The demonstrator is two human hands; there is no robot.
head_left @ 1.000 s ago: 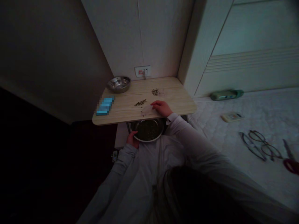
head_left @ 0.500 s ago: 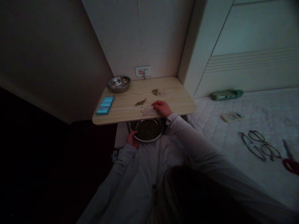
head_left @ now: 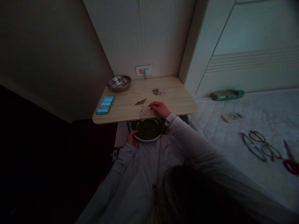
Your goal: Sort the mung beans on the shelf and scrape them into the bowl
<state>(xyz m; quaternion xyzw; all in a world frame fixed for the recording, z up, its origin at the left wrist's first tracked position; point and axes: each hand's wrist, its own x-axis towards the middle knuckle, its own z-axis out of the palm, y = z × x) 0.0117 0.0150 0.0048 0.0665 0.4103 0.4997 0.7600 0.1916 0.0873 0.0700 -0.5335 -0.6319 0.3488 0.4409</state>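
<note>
Below the table's front edge, my left hand (head_left: 133, 139) is closed on the left rim of a metal bowl (head_left: 149, 140). Dark green bits (head_left: 148, 129) lie in this bowl. My right hand (head_left: 160, 109) is above the near part of the wooden table (head_left: 121, 107), its fingers closed on a thin, pale, see-through sheet (head_left: 145, 110). A few small specks show around the sheet. Just beyond it is a narrow pile of small greenish grains (head_left: 141, 101), and farther back lies a second pile of grains (head_left: 155, 91).
An empty-looking metal bowl (head_left: 119, 84) stands at the table's back left, with a blurred-out phone-like screen (head_left: 105, 105) before it. On the white bed to the right lie a green bottle (head_left: 227, 95), a remote control (head_left: 233, 117), glasses (head_left: 257, 137) and red-handled scissors (head_left: 291, 166).
My right hand has shifted slightly left along the table with the see-through sheet. My left hand stays on the bowl's rim.
</note>
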